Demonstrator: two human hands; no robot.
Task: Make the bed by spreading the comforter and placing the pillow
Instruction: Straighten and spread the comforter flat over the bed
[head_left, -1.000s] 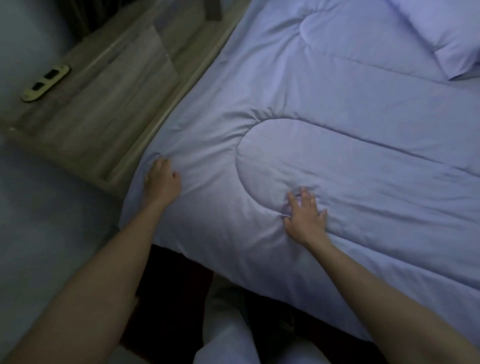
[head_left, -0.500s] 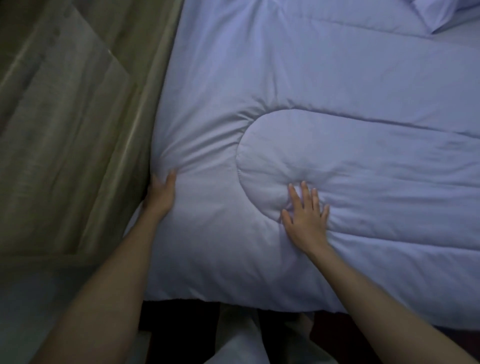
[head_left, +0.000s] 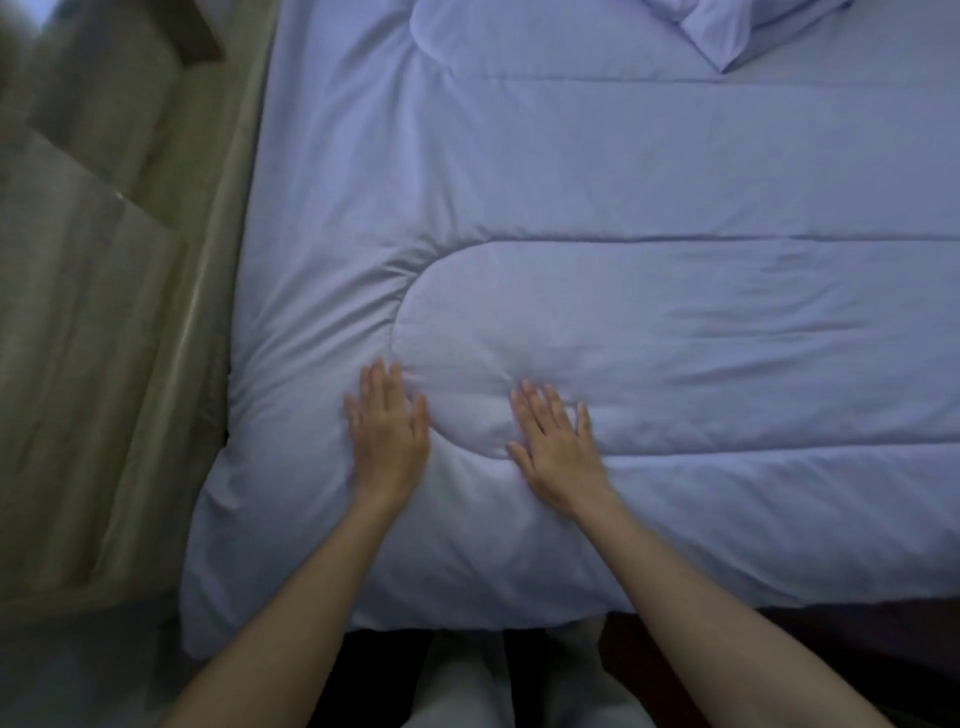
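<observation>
Two hands (head_left: 470, 441) flat on comforter (head_left: 597, 187); quilted channels run left-right.

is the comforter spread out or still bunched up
Spread out. The comforter lies flat across the bed with only light creases, and both hands, left and right, rest flat on it.

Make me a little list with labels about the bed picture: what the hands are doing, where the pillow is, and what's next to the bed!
left hand: flat, palm down on the comforter
right hand: flat, fingers spread, on the comforter's rounded stitched panel
comforter: spread over the bed, a few wrinkles
pillow: far top edge, partly out of view
beside bed: wooden furniture on the left
</observation>
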